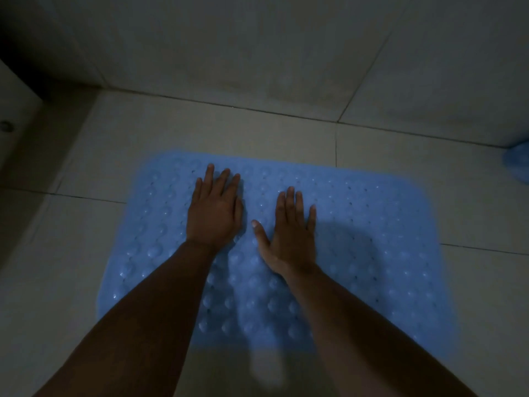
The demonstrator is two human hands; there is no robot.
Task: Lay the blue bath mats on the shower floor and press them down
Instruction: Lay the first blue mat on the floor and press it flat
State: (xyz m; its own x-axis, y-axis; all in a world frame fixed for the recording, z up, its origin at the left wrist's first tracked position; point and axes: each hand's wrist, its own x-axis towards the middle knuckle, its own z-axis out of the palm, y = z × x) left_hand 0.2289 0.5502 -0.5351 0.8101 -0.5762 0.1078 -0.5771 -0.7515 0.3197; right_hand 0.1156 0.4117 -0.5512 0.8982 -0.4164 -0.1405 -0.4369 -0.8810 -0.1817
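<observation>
**A:** Where does your blue bath mat (372,253) lie, and how do you reckon it handles?

**B:** It lies flat on the tiled shower floor (257,133), its far edge a little short of the wall (257,47). It looks like soft, bendy plastic, light, with rows of round bumps and small drain holes. I judge it floppy if you lift it by one corner, so if it needs shifting you take it by an edge with both hands, not by the middle.

**A:** And your hands?

**B:** Your left hand (214,213) is palm down on the far-left part of the mat, fingers straight and close together, clamped on nothing. Your right hand (292,236) is just beside it, also flat on the mat, fingers stretched and thumb spread out. Both rest on the surface; neither grips.

**A:** So the pressing goes where?

**B:** In my view you press flat-palmed and work outward to the corners, since a mat like this may slide on smooth tile until it takes hold. The near edge is blurred, so I cannot tell if it sits flush.

**A:** Anything around?

**B:** A second blue mat (519,163) shows at the right frame edge, against the wall, well apart. A dark step or ledge (17,90) runs along the left. Nothing lies on the mat beside your hands.
</observation>
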